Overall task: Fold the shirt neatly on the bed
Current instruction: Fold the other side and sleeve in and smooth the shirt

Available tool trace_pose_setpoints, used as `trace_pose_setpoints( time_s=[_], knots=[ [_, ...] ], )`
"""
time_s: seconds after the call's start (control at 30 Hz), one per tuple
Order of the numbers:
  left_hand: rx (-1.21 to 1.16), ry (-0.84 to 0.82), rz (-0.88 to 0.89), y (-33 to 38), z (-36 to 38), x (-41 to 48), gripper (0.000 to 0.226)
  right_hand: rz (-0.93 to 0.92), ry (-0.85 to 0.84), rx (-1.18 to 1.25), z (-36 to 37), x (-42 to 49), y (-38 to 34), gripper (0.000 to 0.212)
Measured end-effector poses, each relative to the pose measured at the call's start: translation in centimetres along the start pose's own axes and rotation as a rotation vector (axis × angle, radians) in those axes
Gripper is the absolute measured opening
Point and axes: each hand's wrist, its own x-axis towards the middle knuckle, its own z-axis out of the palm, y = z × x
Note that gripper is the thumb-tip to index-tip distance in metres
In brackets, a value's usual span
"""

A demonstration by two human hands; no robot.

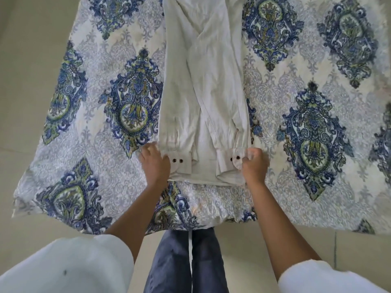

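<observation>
Fingers of left hand (155, 163) curled over shirt's (203, 92) near-left corner, pinching cuff and hem together; right hand (255, 164) clenched on near-right corner likewise. Shirt lies as long narrow strip down middle of bed (296, 187), sides and sleeves already folded inward, hem at bed's near edge. Judgement: light, limp cotton, creases easily, will sag if lifted by one corner, so both near corners are right grip for carrying hem up toward collar. Count: one shirt, two cuffs, two dark buttons on each cuff, two hands.
</observation>
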Motion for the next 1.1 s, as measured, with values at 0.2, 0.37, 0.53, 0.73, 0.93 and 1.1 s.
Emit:
trace_pose_setpoints(
  time_s=[0.2, 0.37, 0.53, 0.73, 0.93, 1.1],
  knots=[
    [-0.278, -0.232, -0.193, 0.3, -1.7, 1.9, 0.054, -0.06, -0.249, 0.1, -1.3, 0.2, -0.2, 0.063],
    [-0.268, -0.312, -0.135, 1.3, -2.0, 3.6, 0.058, -0.11, -0.285, 0.049, -1.8, 1.4, -0.7, 0.064],
    [-0.399, -0.228, -0.227, 2.5, -1.4, 4.6, 0.052, -0.185, -0.329, -0.007, -2.0, 2.1, -1.6, 0.079],
    [-0.034, -0.223, 0.246, 0.5, -1.7, 4.6, 0.085, -0.434, -0.307, -0.264, -2.7, 4.0, -0.9, 0.082],
    [0.755, -0.065, 0.998, -2.1, -1.7, 9.7, 0.064, -0.936, -0.047, -1.007, -2.2, 7.0, 0.5, 0.095],
    [0.723, -0.311, 0.845, 0.3, -1.9, 13.0, 0.059, -1.086, -0.018, -1.142, -1.9, 7.6, 1.6, 0.079]
  ],
)
